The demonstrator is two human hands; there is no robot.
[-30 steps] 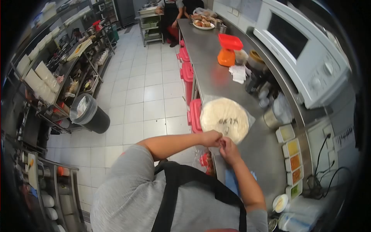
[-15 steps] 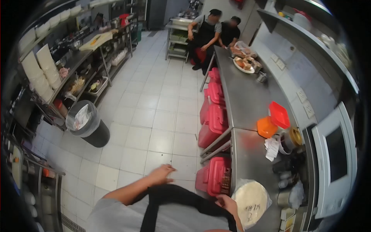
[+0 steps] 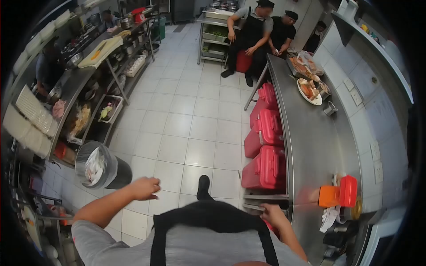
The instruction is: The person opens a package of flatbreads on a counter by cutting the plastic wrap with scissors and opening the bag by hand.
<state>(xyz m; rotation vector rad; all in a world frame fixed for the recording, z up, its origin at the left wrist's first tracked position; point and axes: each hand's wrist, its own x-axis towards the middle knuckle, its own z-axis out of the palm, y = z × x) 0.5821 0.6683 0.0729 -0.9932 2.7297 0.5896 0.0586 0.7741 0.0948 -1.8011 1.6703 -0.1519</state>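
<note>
My left hand (image 3: pixel 145 189) hangs in the air over the tiled floor, to the right of a lined trash bin (image 3: pixel 94 170). Its fingers are loosely bent and apart, and it holds nothing. My right hand (image 3: pixel 274 215) is beside the steel counter's front edge, fingers slightly curled with nothing visible in them. Close to it are a metal bar (image 3: pixel 254 206) and a red lidded bin (image 3: pixel 265 167); I cannot tell whether it touches the bar. One black shoe (image 3: pixel 203 186) shows ahead of my black apron (image 3: pixel 195 218).
Along the right runs the steel counter (image 3: pixel 310 150), with an orange container (image 3: pixel 330 196), a red container (image 3: pixel 348 191) and a plate of food (image 3: pixel 309 91). Two people (image 3: pixel 250 40) sit at its far end. Tiled floor (image 3: pixel 177 119) stretches ahead; a shelved worktable (image 3: pixel 80 88) lines the left.
My view has moved forward along the counter. The bagged round white stack near my right hand has left view. Both hands now sit farther apart, and a shoe has come into sight.
</note>
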